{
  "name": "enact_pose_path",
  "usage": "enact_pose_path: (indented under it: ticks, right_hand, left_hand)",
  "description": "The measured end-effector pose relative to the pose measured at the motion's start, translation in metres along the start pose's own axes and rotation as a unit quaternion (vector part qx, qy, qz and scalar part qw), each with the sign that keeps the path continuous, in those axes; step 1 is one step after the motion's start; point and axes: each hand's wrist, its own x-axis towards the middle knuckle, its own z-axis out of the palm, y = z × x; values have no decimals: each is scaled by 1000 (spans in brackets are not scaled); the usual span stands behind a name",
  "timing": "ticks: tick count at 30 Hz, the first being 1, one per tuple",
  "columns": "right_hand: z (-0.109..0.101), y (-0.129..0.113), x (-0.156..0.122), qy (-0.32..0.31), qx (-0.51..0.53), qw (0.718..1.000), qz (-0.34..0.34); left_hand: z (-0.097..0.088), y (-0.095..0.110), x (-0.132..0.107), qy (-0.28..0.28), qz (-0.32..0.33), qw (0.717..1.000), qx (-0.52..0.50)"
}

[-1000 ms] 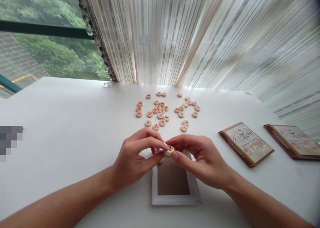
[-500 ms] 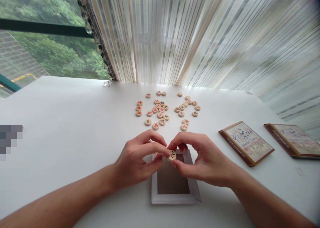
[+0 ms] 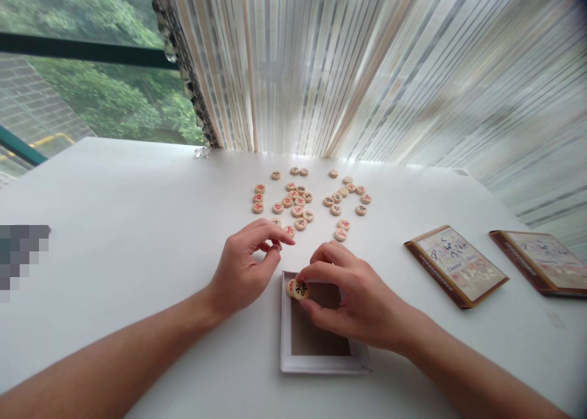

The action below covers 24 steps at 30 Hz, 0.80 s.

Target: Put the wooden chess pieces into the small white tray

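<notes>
So the big change from half a second ago: your left hand (image 3: 243,266) has let go of the black-marked disc (image 3: 301,290) and pulled back off the tray (image 3: 328,364). It's loose and half curled now, nothing in its grip that I can see, with the scattered discs (image 3: 298,211) spread just beyond its fingertips and off past the right.

Your right hand (image 3: 351,290) has the black-marked disc all to itself, pinched between thumb and fingers at the tray's far corner, on the side toward your left hand. With the left out of the way, you can also see a red-marked disc (image 3: 290,287) in that corner, just past your right fingertips. The two overlap in view; can't tell if yours is resting on anything yet. I'd read this as the placing now being a one-handed job.

Writing: black and red characters on the discs, too small for me to call. Off to the right of your right hand, the nearer printed box (image 3: 463,269) has big brush characters with what looks like "Chinese" underneath, next word too soft to swear to. The farther printed box (image 3: 545,260) looks like a match. Spine lettering's a blur, no brand readable.
</notes>
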Motion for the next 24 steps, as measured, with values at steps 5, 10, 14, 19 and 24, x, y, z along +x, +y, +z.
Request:
enact_pose_path:
  ticks: [5,10,14,19,24]
  right_hand:
    - [5,4,-2,-6,-31,999,-9]
    - [7,6,-2,-16,-49,998,-19]
    - [7,7,-2,-23,-57,998,-21]
    - [9,8,-2,-28,-61,998,-24]
    - [10,9,-3,-33,-60,997,-24]
  left_hand:
    - [0,2,0,-4,2,1000,0]
    - [0,2,0,-7,0,1000,-1]
    - [1,2,0,-10,1,1000,0]
    - [0,2,0,-10,5,1000,4]
    - [1,3,0,-7,6,1000,7]
